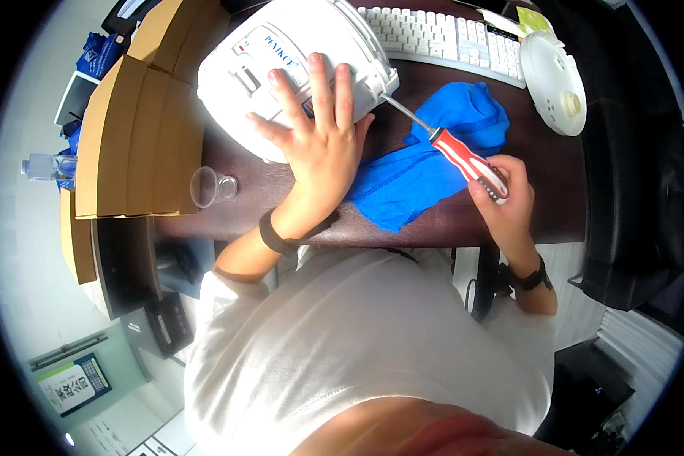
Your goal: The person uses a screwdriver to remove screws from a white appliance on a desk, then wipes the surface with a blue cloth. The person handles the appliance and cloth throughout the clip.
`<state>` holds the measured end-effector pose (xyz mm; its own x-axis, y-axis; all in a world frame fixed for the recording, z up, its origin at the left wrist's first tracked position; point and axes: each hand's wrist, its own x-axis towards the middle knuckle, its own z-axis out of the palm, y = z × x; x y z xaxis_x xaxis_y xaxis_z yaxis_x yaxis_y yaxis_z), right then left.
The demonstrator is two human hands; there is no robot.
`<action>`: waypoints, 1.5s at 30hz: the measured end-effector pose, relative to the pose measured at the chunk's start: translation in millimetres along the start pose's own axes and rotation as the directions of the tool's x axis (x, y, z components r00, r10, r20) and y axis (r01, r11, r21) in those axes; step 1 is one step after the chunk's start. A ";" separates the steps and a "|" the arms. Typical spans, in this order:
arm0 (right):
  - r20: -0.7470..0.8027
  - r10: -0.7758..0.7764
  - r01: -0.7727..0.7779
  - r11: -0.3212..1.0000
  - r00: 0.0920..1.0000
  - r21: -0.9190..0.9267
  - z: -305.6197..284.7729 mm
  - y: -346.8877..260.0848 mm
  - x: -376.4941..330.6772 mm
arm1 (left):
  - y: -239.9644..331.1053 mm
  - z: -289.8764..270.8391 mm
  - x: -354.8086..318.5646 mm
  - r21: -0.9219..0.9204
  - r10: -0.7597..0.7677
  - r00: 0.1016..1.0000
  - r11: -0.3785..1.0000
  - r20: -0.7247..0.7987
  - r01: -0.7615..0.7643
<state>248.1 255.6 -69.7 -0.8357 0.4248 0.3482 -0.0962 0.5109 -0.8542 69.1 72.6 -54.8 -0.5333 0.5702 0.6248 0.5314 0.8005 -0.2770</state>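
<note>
A white rounded appliance, which looks like a small rice cooker [232, 102], lies tilted on the dark brown table. My left hand [323, 156] rests flat on its front panel with the fingers spread. Closed around the end of a red and white screwdriver [463, 159] is my right hand [511, 204]. The metal shaft slants up and left, its tip meeting the appliance's right edge; whether it sits on a screw is too small to tell. Beneath the screwdriver lies a crumpled blue cloth [399, 190]. A round white cover [549, 80] with a small knob rests at the far right.
Behind the appliance is a white keyboard [422, 36]. Brown cardboard boxes [140, 144] stand along the table's left side, with a small clear plastic cup [204, 187] beside them. The table's front edge [433, 238] runs just before my body. A black chair [631, 190] is at right.
</note>
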 end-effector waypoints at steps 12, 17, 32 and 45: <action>0.097 -0.440 0.441 0.811 0.893 -0.384 -15.0 -8.6 23.7 | -5.9 -23.4 3.6 -0.024 0.045 0.998 0.999 0.033 -0.044; 0.115 -0.438 0.446 0.805 0.891 -0.391 -4.8 -9.6 18.8 | -37.6 -45.2 29.7 -0.126 0.234 0.972 0.965 0.019 -0.230; 0.144 -0.413 0.438 0.842 0.899 -0.315 -12.4 10.5 55.6 | -85.6 -25.4 83.7 0.001 0.033 0.993 0.999 -0.116 -0.033; 0.569 0.486 -0.740 0.314 0.663 0.595 -18.9 7.3 79.4 | -83.6 -27.4 85.2 -0.348 -0.067 0.994 0.933 0.084 0.093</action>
<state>191.3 307.2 -41.0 -0.9088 0.1047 -0.4040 0.2668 -0.5987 -0.7552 -2.7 49.2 41.6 -0.6214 0.5285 0.5785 0.6754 0.7355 0.0536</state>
